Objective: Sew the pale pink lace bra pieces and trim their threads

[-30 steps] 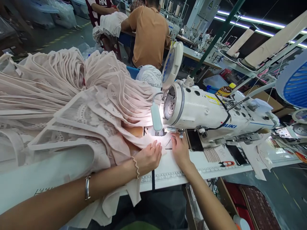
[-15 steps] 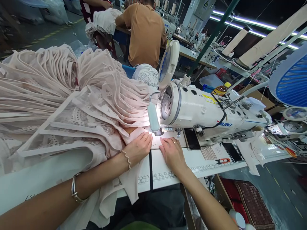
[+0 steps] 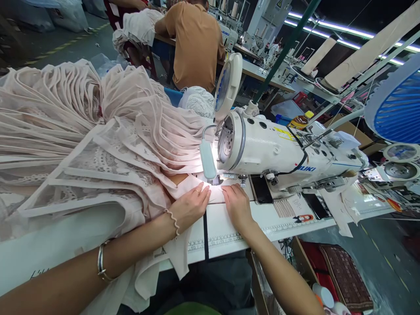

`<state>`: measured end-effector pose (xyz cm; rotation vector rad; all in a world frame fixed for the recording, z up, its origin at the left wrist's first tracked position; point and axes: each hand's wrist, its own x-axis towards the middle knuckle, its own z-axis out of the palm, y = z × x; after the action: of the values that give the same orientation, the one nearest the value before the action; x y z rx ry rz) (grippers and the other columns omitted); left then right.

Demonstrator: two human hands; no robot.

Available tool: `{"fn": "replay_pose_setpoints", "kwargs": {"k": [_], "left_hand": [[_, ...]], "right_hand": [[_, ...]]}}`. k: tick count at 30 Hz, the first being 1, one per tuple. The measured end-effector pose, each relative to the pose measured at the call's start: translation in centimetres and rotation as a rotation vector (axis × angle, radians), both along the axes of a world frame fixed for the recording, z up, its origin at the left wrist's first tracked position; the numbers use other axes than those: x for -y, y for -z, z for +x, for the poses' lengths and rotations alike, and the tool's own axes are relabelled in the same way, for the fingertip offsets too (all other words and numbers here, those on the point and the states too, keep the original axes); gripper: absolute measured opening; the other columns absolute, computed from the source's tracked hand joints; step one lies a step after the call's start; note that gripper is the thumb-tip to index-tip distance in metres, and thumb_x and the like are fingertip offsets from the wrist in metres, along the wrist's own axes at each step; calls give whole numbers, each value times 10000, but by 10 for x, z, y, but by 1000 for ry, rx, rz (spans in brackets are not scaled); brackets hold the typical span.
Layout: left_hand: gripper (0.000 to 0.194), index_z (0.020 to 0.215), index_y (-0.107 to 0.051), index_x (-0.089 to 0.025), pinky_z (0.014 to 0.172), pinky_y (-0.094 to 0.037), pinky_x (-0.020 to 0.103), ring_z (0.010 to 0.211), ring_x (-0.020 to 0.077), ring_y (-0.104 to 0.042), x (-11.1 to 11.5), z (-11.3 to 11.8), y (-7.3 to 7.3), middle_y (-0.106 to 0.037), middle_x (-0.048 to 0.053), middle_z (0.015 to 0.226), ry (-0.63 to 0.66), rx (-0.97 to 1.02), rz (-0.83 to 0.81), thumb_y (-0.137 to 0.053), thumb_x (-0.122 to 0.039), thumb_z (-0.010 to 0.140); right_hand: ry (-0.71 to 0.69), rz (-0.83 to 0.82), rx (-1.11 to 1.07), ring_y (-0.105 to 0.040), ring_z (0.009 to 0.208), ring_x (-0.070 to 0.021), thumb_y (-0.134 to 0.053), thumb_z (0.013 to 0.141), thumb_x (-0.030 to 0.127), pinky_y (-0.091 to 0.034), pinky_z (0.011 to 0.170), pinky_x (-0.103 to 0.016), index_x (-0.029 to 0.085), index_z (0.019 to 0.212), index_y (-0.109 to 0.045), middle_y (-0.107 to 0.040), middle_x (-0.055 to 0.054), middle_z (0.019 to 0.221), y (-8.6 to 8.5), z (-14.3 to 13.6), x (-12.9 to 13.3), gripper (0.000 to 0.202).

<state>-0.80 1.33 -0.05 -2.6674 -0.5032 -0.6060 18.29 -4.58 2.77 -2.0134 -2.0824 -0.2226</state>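
Under the lit head of a white sewing machine lies a pale pink fabric piece. My left hand has its fingers pressed together on the fabric, left of the needle area. On the other side, my right hand pinches the fabric's right part with bent fingers. The needle and presser foot are mostly hidden behind a pale green lamp. A big heap of pale pink lace-trimmed garments reaches up to my left hand, and some cloth hangs over the table's front edge below my left forearm.
Right of my hands lie a dark phone, orange-handled thread snips and another dark flat device. A ruler strip runs along the table edge. A blue fan stands at right. A person in a brown shirt sits ahead.
My right hand has drawn its fingers in, from spread on the fabric to a pinch, and sits slightly farther forward. My left hand has shifted slightly right. The whole view has moved a little.
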Motion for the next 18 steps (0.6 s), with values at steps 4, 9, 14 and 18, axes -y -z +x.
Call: {"fn": "replay_pose_setpoints", "kwargs": {"k": [4,9,14,18], "left_hand": [[379,1208,-636,1,901,-524,391,1141,296,-649,0,1,-2,-682,205,1216,-1,12,-17,-372,26,938],[345,1178,-639,5,998,-493,384,1152,275,-644,-1,4,-5,-688,195,1205,12,21,-28,-385,0,945],[332,1201,-615,-27,989,-534,349,1176,238,-638,-11,0,-3,-697,175,1202,-109,213,-326,-433,-20,923],[447,1300,-571,-141,1044,-518,323,1248,156,-599,-7,-2,1,-670,92,1302,8,333,-560,-372,-18,920]], "right_hand": [[100,-178,207,-625,744,-205,-449,861,-43,-449,638,-292,153,1059,-651,-687,-131,1005,-14,-2,-7,344],[152,-367,169,-636,647,-219,-403,972,105,-371,573,-294,186,1050,-618,-688,-78,778,-20,-12,-26,243],[129,-279,0,-631,686,-216,-394,978,192,-359,597,-285,152,1049,-560,-683,-84,795,-9,-27,-27,185],[127,-181,-60,-577,615,-201,-420,906,184,-306,559,-275,177,890,-519,-635,-51,690,0,-26,-20,100]]}}
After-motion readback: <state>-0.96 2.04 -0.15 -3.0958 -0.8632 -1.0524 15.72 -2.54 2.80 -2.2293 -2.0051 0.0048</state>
